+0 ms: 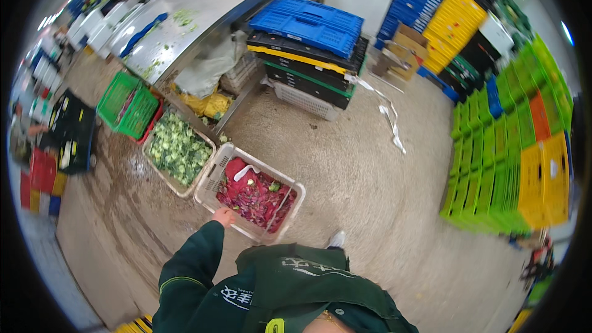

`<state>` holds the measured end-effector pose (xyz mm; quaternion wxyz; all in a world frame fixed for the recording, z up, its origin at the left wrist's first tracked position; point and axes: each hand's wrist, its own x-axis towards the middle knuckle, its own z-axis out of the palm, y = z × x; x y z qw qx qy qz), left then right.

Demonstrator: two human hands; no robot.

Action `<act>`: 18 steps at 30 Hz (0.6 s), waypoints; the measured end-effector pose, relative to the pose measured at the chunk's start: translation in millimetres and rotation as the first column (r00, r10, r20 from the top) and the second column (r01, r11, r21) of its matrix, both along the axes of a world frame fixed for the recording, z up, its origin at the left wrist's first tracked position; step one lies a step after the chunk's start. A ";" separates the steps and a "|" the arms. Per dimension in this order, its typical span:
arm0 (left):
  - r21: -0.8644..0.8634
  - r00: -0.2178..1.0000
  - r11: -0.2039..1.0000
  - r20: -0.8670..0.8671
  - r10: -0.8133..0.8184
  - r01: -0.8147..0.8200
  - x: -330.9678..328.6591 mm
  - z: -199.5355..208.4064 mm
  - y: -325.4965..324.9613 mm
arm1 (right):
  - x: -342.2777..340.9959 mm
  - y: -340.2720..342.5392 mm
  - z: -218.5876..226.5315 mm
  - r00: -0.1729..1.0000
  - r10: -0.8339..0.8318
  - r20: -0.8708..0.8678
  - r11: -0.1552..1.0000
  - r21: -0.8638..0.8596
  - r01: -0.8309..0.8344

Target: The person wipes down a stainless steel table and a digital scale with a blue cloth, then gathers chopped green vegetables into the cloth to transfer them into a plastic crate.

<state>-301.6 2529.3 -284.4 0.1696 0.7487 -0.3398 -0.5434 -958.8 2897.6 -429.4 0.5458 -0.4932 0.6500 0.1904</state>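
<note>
My left hand [225,216] is at the near left corner of a pale plastic crate [295,211]. Its fingers look curled together; whether they grip the rim or anything else is too small to make out. Inside the crate lie purple-red leafy scraps [253,206], a red net-like bundle [233,169] and a white strip [245,173]. A thin pale line crosses the crate's right part. Just left of it, a second pale crate [155,166] is full of green vegetable pieces [180,150]. My right hand is out of the picture.
A green basket [128,106] stands beyond the crates, beside a metal table [206,9]. Stacked folded crates [307,28] rise ahead. White strapping [394,126] lies on the floor. Tall stacks of lime-green crates [493,176] line the right side. A black crate [71,129] is at left.
</note>
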 end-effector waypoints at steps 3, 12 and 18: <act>0.084 0.948 0.946 0.078 0.308 -0.314 -41.9 -8.5 56.6 | -97.8 -140.5 72.7 0.841 -0.514 -0.168 0.844 0.074 0.530; 0.334 0.968 0.916 -0.034 0.248 -0.222 -175.7 20.2 124.8 | -156.8 -637.8 141.7 0.957 0.089 -0.276 0.738 -0.627 -0.250; 0.296 0.822 0.788 -0.019 0.570 -0.540 -188.8 12.4 56.4 | 77.2 -772.0 255.2 0.884 0.451 0.125 0.696 -0.669 -0.260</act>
